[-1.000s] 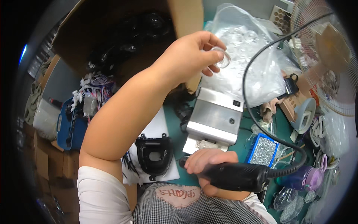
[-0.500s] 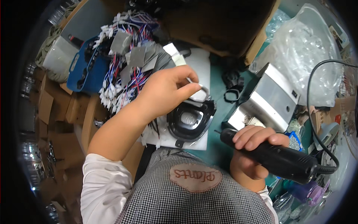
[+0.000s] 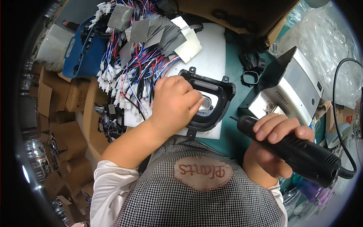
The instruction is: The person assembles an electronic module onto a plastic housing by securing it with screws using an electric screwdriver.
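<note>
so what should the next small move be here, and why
I'd probably have the left hand settle the clear piece squarely in the opening of the black housing: its fingertips are right at the piece, while the right hand holds the black corded tool off to the side.

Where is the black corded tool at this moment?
In the head view, the black corded tool is right of centre, gripped in the right hand, below the silver machine; its thin bit points left toward the black frame.

The black frame (image 3: 226, 101) looks like glossy plastic.
</note>
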`<state>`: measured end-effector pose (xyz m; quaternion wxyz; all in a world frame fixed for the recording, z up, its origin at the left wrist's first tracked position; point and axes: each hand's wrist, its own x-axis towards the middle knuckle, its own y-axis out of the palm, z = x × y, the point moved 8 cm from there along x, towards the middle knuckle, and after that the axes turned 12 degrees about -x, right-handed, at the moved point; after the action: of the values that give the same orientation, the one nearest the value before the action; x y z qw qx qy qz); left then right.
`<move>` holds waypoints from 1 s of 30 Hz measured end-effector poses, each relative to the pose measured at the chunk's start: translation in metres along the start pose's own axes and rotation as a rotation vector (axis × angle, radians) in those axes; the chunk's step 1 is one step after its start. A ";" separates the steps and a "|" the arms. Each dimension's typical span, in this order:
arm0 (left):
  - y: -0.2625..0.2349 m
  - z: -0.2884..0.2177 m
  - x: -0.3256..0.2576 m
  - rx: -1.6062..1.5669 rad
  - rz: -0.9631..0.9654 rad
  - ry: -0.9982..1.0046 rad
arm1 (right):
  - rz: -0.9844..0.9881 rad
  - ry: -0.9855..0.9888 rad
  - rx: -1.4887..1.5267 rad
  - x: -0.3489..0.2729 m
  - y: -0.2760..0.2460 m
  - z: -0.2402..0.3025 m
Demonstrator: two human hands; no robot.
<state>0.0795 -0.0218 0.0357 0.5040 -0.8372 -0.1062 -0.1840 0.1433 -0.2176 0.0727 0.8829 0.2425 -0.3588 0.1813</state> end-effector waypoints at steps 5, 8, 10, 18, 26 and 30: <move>-0.008 -0.010 -0.009 0.078 -0.020 0.067 | 0.028 -0.042 -0.009 0.001 0.001 0.000; -0.009 -0.018 -0.011 0.040 0.069 0.048 | 0.032 -0.041 -0.005 0.002 0.000 -0.001; -0.001 -0.020 -0.016 0.060 0.197 0.037 | 0.028 -0.028 -0.016 0.002 -0.001 0.000; -0.015 -0.032 0.028 0.007 0.115 0.110 | 0.044 0.058 0.029 0.003 -0.004 0.002; 0.044 -0.015 0.119 0.061 0.145 0.280 | 0.013 0.024 -0.004 0.001 -0.004 -0.002; 0.095 0.002 0.142 0.209 0.425 0.287 | -0.043 -0.028 -0.030 0.002 -0.008 0.001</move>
<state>0.2432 -0.0656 0.0172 0.6247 -0.7496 0.1261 -0.1788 0.1479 -0.2243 0.0729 0.8850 0.2394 -0.3686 0.1534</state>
